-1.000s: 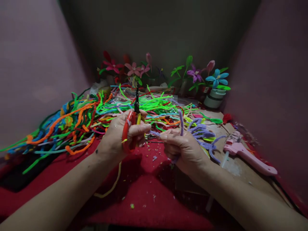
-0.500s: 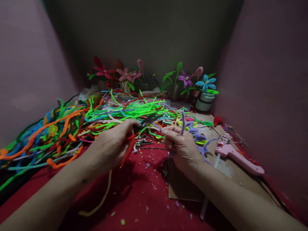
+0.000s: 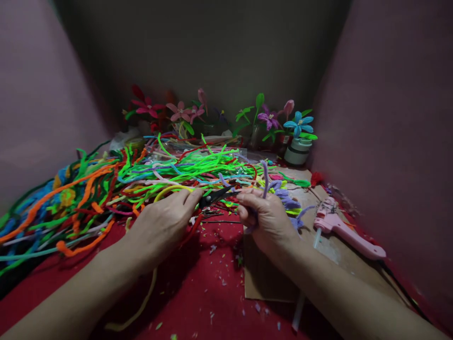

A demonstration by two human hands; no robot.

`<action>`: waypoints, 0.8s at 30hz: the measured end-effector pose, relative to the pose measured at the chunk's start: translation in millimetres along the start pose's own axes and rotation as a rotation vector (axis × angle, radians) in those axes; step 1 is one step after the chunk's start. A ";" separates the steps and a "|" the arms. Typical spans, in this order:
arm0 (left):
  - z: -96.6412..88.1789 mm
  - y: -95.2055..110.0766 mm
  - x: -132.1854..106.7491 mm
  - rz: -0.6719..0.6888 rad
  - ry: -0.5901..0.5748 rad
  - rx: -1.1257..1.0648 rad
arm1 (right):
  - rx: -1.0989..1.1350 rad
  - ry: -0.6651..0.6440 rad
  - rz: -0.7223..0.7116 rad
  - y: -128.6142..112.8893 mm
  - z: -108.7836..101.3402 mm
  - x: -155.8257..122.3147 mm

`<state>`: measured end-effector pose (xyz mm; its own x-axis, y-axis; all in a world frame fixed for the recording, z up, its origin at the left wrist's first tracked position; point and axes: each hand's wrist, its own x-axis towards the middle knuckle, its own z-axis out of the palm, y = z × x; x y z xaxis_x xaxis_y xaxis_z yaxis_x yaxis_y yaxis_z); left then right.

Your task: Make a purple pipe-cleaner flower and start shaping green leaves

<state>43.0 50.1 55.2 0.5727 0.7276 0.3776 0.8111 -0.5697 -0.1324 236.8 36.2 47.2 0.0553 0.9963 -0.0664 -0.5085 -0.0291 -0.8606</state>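
Note:
My left hand (image 3: pixel 168 217) is closed around scissors (image 3: pixel 208 199) with black blades and red handles. The blades are slightly parted, with their tips right by the fingertips of my right hand (image 3: pixel 267 212). Pinched in that right hand is a purple pipe cleaner (image 3: pixel 265 179), one end sticking up above the fingers; part of it is hidden in the palm. A pale yellow pipe cleaner (image 3: pixel 146 295) hangs below my left wrist, and I cannot tell whether the hand holds it.
A heap of multicoloured pipe cleaners (image 3: pixel 191 165) spreads across the back and left. At the right, a pink glue gun (image 3: pixel 348 231) lies on cardboard (image 3: pixel 269 278). Behind stand pipe-cleaner flowers (image 3: pixel 299 125), one in a jar (image 3: pixel 297 152). Tiny clippings dot the red cloth (image 3: pixel 205 302).
The scissors have come down and turned, so the parted blades now sit at my right fingertips. My right hand keeps its pinch. The whole view has shifted slightly.

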 end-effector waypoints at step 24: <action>-0.2 17.2 -4.2 0.099 0.090 0.379 | -0.125 0.079 -0.041 0.1 -1.9 2.7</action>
<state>54.6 37.2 51.5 0.6516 0.6300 0.4225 0.7482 -0.4421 -0.4946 238.5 38.7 45.9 0.1432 0.9875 -0.0651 -0.3940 -0.0034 -0.9191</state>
